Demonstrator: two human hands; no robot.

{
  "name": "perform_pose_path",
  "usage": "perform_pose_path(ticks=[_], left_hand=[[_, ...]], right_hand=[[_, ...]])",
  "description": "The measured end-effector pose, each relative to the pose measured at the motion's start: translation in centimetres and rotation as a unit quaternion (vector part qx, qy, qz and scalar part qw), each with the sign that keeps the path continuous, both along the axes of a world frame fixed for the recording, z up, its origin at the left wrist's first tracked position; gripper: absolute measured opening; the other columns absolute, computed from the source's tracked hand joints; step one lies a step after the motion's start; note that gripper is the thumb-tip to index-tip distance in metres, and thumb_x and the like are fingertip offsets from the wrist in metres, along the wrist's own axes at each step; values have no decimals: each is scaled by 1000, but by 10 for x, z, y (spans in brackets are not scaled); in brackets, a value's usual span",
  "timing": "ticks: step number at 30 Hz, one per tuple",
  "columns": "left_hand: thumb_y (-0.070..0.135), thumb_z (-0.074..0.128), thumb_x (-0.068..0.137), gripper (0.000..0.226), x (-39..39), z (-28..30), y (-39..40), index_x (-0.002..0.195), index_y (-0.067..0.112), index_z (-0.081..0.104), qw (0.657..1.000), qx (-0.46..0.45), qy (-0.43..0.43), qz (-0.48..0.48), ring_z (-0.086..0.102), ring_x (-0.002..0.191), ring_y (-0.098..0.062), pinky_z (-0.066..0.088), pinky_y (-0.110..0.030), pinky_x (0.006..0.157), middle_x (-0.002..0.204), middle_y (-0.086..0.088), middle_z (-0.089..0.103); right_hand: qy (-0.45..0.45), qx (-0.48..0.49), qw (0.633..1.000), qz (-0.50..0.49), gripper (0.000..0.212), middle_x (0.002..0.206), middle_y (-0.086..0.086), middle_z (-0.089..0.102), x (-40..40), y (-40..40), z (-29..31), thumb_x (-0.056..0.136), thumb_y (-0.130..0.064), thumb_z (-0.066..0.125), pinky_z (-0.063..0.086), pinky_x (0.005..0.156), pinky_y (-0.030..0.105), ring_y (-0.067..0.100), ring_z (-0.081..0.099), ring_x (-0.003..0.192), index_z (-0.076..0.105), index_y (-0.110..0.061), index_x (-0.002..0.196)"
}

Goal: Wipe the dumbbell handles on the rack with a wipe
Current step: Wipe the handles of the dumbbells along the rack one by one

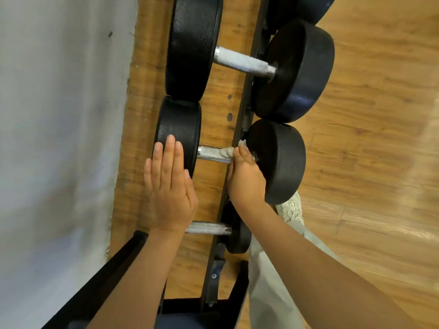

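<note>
Holding the wipe (227, 151) tight in the right hand (245, 179), rubbing the middle dumbbell's handle (213, 155) on the rack (240, 119). Resting the flat, open left hand (169, 184) on its round end (179, 129). Best rubbing all around, end to end.

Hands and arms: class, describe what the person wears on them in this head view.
Nothing is worn on them. The left hand and right hand are bare, with no gloves, rings, watch or bands visible. Both forearms are uncovered up to the picture's lower edge, so no sleeves show.
</note>
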State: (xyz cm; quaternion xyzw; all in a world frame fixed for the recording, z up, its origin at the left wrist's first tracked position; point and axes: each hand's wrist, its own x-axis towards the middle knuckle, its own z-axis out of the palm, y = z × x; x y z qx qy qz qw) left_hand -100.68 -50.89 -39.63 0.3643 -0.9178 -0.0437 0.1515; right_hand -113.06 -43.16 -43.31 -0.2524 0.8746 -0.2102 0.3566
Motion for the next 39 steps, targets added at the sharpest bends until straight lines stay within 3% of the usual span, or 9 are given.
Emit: perform_pose_path(ticks=[3, 6, 9, 13, 18, 24, 29, 34, 39], left_hand=[[19, 22, 107, 46, -1, 0, 0, 150, 3, 25, 1000, -2, 3, 4, 5, 152, -14, 5, -38, 124, 154, -9, 29], [19, 22, 107, 46, -1, -2, 1, 150, 3, 26, 1000, -4, 4, 5, 5, 152, -13, 6, -38, 124, 154, -9, 29], [20, 21, 107, 46, -2, -2, 1, 149, 3, 27, 1000, 0, 10, 11, 5, 152, -12, 6, -37, 124, 154, -9, 31], [20, 21, 107, 46, -1, 0, 1, 149, 3, 29, 1000, 6, 6, 5, 6, 152, -13, 5, -37, 124, 154, -11, 32], [21, 20, 108, 46, 0, 0, 1, 150, 3, 29, 1000, 8, 5, 6, 6, 152, -13, 6, -39, 124, 155, -8, 28], [21, 20, 108, 46, 0, -3, 1, 150, 3, 29, 1000, 5, 7, 4, 9, 152, -15, 9, -42, 123, 155, -12, 32], [22, 20, 108, 47, 1, -4, 0, 150, 3, 29, 1000, 10, 9, 5, 8, 152, -16, 9, -43, 123, 156, -13, 32], [21, 20, 108, 47, 0, -3, 2, 150, 3, 30, 1000, 13, 16, 10, 10, 152, -16, 10, -43, 123, 155, -13, 32], [21, 20, 108, 46, -1, -4, 2, 149, 3, 30, 1000, 4, 19, 14, 10, 152, -15, 9, -42, 123, 155, -13, 34]], right_hand=[[10, 33, 998, -60, 43, 152, 9, 37, 10, -23, 6, 97, -1, 48, 34, 113, 33, 22, 30, 143, 45, -7, 140], [-17, -56, 998, 0, 43, 146, 10, 46, 16, -42, 10, 94, 3, 50, 28, 116, 31, 23, 35, 141, 52, -8, 135], [-12, -90, 991, 98, 57, 157, 6, 30, 4, -30, 15, 96, 7, 44, 0, 115, 21, 18, 19, 147, 37, -12, 149], [24, 29, 997, 63, 56, 163, 9, 13, -6, 5, 7, 101, -2, 35, 2, 119, 27, 22, 7, 150, 17, -8, 154], [35, -8, 999, 32, 52, 162, 17, 7, 14, 10, 1, 106, -8, 30, -17, 113, 24, 23, 1, 151, 11, -2, 153], [18, -72, 996, -43, 47, 158, 16, 24, 19, -14, -5, 103, -4, 41, -4, 118, 28, 25, 14, 149, 32, 0, 148], [-2, -151, 987, 51, 52, 153, 17, 35, 23, -19, 4, 94, 5, 53, 16, 120, 38, 25, 24, 145, 41, 0, 144], [15, -43, 998, 38, 59, 163, 8, 6, 6, 11, -1, 101, 0, 38, 5, 121, 28, 15, -1, 150, 14, -8, 155], [1, -46, 997, -66, 44, 158, 11, 27, 16, -19, 1, 104, -8, 39, 5, 120, 29, 24, 16, 149, 38, -6, 148]])
